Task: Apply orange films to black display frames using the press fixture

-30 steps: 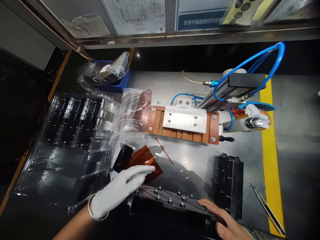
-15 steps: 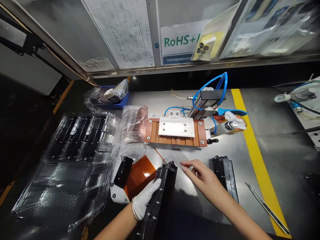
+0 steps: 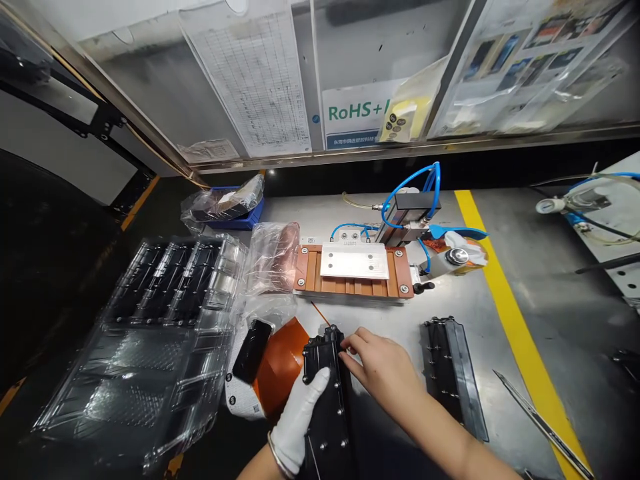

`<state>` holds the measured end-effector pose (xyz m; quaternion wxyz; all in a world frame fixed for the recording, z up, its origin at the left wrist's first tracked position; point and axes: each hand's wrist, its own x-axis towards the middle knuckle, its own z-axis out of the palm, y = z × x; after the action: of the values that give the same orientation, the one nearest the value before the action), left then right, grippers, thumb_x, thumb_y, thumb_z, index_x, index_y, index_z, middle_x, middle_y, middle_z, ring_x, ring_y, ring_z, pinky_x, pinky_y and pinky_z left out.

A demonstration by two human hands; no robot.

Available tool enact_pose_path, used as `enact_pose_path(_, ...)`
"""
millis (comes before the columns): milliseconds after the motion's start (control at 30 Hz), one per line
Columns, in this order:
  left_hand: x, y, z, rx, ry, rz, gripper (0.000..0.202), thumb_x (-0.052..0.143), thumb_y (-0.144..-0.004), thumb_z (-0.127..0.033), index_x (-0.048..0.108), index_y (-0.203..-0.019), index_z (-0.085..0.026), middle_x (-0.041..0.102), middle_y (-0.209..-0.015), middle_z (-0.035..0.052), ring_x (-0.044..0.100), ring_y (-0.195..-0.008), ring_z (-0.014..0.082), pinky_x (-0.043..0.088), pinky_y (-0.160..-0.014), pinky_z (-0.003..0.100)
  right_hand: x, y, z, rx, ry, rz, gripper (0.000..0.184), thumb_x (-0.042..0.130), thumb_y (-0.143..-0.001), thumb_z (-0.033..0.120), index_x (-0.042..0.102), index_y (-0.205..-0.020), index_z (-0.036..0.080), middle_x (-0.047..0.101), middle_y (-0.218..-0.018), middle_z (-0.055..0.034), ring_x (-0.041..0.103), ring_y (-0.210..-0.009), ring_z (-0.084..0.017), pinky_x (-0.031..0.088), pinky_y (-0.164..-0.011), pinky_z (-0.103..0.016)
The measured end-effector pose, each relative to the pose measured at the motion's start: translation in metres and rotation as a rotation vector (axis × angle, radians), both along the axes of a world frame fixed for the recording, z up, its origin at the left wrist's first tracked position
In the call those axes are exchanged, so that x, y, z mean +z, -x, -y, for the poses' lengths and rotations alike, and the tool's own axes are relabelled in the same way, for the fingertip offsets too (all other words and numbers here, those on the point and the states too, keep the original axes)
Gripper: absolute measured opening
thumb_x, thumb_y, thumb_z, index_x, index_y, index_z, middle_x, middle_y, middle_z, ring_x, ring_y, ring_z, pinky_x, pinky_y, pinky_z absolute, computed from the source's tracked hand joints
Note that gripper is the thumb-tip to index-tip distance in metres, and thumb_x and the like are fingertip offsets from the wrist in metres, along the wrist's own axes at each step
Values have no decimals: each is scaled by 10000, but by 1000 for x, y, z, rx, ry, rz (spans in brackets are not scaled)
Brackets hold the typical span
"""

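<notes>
My left hand (image 3: 303, 417), in a white glove, grips the left edge of a long black plastic part (image 3: 327, 393) that stands on edge over the metal table (image 3: 505, 280). My bare right hand (image 3: 380, 363) pinches the part's upper right edge near its far end. A second black part (image 3: 450, 373) lies flat to the right. Beside my left hand, an orange sheet (image 3: 280, 357) and a black phone-like piece (image 3: 251, 341) lie on the table.
An orange fixture with a white plate (image 3: 354, 269) and blue air hoses (image 3: 410, 190) sits behind. Clear blister trays (image 3: 155, 333) cover the left side. Tweezers (image 3: 543, 423) lie at the right near a yellow stripe (image 3: 505, 300). A blue bin (image 3: 235, 212) stands at the back left.
My right hand has moved left from open air onto the black part's far end. My left hand stays on the part, which has drawn slightly nearer and stands more upright.
</notes>
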<state>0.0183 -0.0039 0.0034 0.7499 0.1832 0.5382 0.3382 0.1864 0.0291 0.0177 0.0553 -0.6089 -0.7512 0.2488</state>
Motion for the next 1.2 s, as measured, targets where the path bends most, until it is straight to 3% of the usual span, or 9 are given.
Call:
enact_pose_path(133,-8,-1,3,9,-41,-82,429,678,-817,-390,608,-1203,-217,625,-1283,83,489,-1290,280,293,-1160,471,-3,9,-1,33,17,74,108,570,-888,197,676,-886,218,709,-837,-16,685,-644,-206,466,-567,-321)
enact_pose_path(300,-20,-2,5,25,-125,-224,470,728,-760,-407,602,-1164,-204,595,-1313,81,462,-1307,268,269,-1170,429,-2,14,-1,39,46,120,159,529,-903,156,674,-938,213,719,-880,-35,688,-642,-203,471,-561,-315)
enact_pose_path(633,-18,-8,-4,-14,-189,-294,323,722,-727,-397,608,-966,-213,664,-1093,62,590,-1105,261,368,-1096,441,-9,16,1,-15,101,77,155,565,-855,115,662,-849,237,710,-826,31,698,-690,-169,429,-525,-274)
enact_pose_path(800,-24,-6,1,-52,-197,-324,407,689,-771,-425,603,-1105,-208,609,-1264,87,466,-1288,280,233,-1176,458,-3,14,0,-14,81,113,127,590,-867,146,666,-933,223,712,-892,1,676,-661,-196,432,-565,-312)
enact_pose_path(1000,-26,-7,5,-38,-190,-322,545,721,-722,-485,599,-1167,-194,584,-1319,120,457,-1300,316,235,-1176,482,-1,14,0,-26,71,136,127,585,-872,132,676,-892,218,715,-845,-4,656,-635,-180,395,-560,-306)
enact_pose_path(1200,-23,-7,5,-72,-201,-299,558,699,-748,-494,589,-1215,-209,587,-1323,113,440,-1313,314,230,-1176,493,-3,14,1,-37,90,120,180,551,-859,80,683,-845,201,717,-830,-26,662,-644,-192,377,-572,-315)
